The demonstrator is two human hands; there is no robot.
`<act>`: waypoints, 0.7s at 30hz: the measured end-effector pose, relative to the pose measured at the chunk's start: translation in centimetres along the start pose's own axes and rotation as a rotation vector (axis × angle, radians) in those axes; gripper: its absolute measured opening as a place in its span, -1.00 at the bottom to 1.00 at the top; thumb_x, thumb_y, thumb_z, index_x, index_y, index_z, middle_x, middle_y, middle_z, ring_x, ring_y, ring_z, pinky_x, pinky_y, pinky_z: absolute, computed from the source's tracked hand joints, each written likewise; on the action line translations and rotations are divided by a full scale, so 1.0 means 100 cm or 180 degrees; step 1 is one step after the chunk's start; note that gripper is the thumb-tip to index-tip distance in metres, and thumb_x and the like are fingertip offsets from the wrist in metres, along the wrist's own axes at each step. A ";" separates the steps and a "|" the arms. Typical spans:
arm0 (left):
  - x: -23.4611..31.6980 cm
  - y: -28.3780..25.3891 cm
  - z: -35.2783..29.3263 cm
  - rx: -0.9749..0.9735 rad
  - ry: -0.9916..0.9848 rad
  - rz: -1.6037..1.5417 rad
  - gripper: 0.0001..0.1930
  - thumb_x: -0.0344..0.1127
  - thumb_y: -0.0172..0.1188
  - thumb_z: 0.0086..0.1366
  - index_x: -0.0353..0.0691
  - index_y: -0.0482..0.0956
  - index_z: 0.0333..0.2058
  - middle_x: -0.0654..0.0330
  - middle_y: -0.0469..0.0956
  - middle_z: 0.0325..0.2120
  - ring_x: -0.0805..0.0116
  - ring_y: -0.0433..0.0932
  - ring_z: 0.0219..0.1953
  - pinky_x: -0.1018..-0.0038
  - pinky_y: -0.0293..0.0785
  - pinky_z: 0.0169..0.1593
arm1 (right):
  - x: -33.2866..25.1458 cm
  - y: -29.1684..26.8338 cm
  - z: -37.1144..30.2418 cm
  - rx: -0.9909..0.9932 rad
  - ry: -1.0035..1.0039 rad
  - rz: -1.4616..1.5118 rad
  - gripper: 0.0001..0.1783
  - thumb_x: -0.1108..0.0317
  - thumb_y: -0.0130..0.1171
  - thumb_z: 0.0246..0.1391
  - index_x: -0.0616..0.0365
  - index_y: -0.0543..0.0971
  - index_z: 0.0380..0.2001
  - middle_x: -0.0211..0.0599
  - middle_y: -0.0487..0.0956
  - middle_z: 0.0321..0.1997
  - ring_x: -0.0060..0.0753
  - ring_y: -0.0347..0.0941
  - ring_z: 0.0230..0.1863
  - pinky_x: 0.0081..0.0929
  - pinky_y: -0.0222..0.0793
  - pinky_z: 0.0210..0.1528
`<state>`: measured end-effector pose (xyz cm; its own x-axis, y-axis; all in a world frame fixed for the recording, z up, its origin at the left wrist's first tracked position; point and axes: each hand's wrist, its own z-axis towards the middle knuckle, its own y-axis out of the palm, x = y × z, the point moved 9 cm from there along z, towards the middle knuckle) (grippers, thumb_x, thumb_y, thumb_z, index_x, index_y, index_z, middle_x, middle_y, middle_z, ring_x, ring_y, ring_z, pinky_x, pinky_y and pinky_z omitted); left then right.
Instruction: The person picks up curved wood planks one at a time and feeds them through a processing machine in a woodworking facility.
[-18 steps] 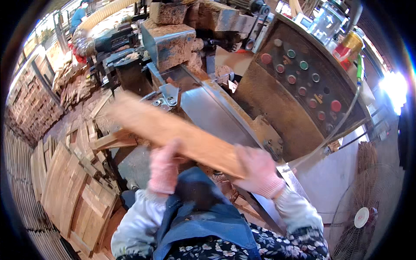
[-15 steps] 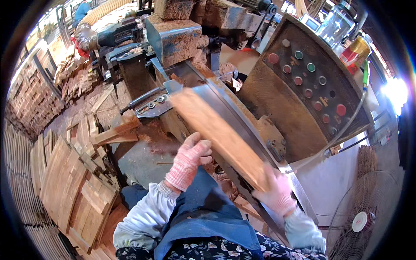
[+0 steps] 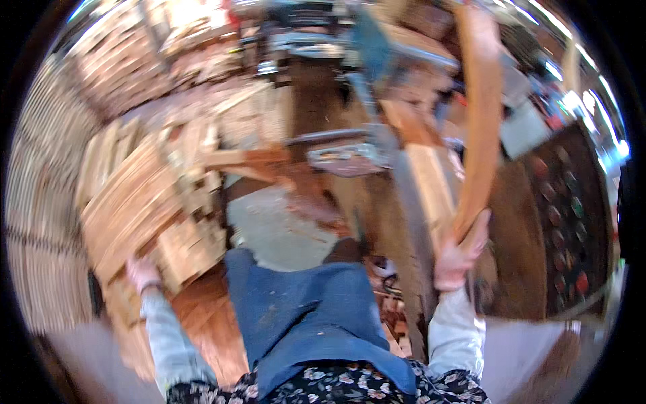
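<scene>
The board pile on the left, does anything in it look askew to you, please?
Yes: the board pile by the left hand looks askew, its pieces at differing angles rather than squared up; blur hides detail.

The board stack (image 3: 131, 209) lies left, the control panel (image 3: 568, 222) right, the plank (image 3: 480, 114) between.

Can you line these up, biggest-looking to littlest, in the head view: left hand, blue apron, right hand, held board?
By picture space covered:
1. Blue apron
2. Held board
3. Right hand
4. Left hand
Real sizes may differ, since nearness changes looks.
</scene>
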<state>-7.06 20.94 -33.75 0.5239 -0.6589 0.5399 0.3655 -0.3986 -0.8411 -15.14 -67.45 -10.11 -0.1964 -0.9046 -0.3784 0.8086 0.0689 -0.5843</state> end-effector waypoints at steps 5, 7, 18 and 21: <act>0.041 -0.010 0.034 0.0239 -0.0202 0.1320 -0.04 0.04 0.57 0.07 -0.12 0.38 0.41 -0.08 0.39 0.38 0.03 0.33 0.43 0.26 0.24 0.50 | -0.012 0.081 0.049 -0.0001 -0.0429 -0.0146 -0.10 0.25 0.44 0.13 0.31 0.31 0.46 0.09 0.43 0.44 0.09 0.29 0.48 -0.15 0.13 0.53; 0.018 -0.012 0.035 0.0536 -0.1377 -0.1316 -0.10 -0.11 0.42 0.28 -0.32 0.16 0.45 -0.04 0.32 0.40 0.00 0.35 0.38 0.05 0.37 0.42 | -0.053 0.064 0.039 -0.0465 -0.0337 0.0377 -0.12 0.37 0.39 0.13 0.28 0.28 0.48 0.03 0.37 0.50 0.01 0.22 0.53 -0.18 0.05 0.57; -0.018 0.020 0.066 0.1338 -0.1582 -0.3803 -0.34 -0.10 0.39 0.33 -0.54 0.44 0.18 -0.08 0.52 0.12 0.08 0.64 -0.02 0.16 0.78 -0.11 | -0.066 -0.170 -0.148 -0.1316 -0.2093 -0.2013 -0.62 0.34 0.12 0.42 0.36 0.58 0.16 0.19 0.58 0.08 0.37 0.54 0.13 0.10 0.58 0.13; -0.008 0.045 0.092 0.1020 -0.1913 -0.3740 -0.37 -0.06 0.40 0.31 -0.33 0.49 0.22 -0.03 0.57 0.15 0.13 0.60 0.03 0.19 0.65 0.06 | -0.083 -0.147 -0.131 -0.1468 -0.2313 -0.1846 -0.61 0.36 0.07 0.41 0.39 0.56 0.16 0.31 0.56 0.16 0.43 0.55 0.11 0.13 0.60 0.07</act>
<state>1.26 25.56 -37.70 0.0032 0.3752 0.9269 0.9433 -0.3089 0.1217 -32.62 -55.40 -7.81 0.0178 -0.8752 0.4833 0.3757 -0.4421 -0.8145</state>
